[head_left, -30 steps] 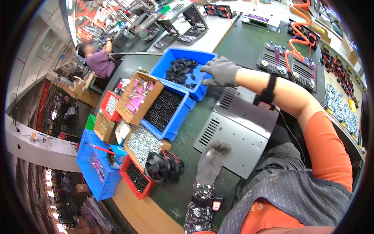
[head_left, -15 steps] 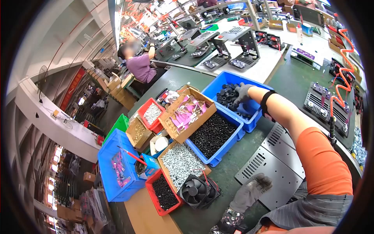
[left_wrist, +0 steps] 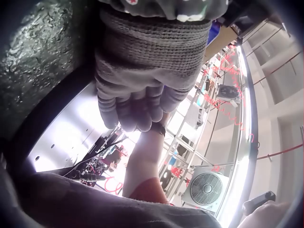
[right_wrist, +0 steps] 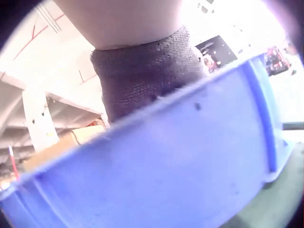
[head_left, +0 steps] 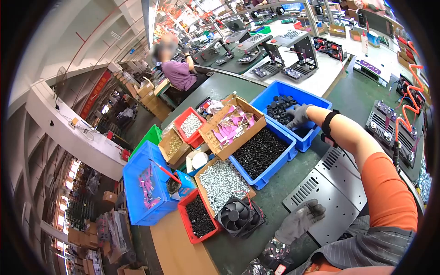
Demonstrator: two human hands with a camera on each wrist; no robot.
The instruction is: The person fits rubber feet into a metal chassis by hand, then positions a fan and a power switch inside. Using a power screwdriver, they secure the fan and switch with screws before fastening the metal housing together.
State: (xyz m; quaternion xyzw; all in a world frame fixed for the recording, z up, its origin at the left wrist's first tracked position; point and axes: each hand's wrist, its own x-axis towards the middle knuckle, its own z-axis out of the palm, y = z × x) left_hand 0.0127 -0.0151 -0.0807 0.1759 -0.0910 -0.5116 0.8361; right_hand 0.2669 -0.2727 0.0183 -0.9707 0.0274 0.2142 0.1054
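Two gloved hands. Right hand (head_left: pixel 299 116) inside blue bin (head_left: pixel 306 143); rounded black parts (head_left: pixel 277 107) lie at its fingers and leftward, toward the bin's left wall. Its grip: cannot tell, fingertips hidden. Left hand (head_left: pixel 300 223), farther off: grip apart, empty, beside slotted metal panel (head_left: pixel 334 220) at the surface's (head_left: pixel 274 196) near edge.

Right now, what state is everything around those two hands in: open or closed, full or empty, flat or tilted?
Left hand: open, palm up, empty.
Right hand: reaching into a bin; grip unclear.
Bin of chunky black parts: open, partly filled.
Bin of small black pieces: open, well filled.
Cardboard box of pink parts: open, tilted.
Vented metal panels: lying flat.
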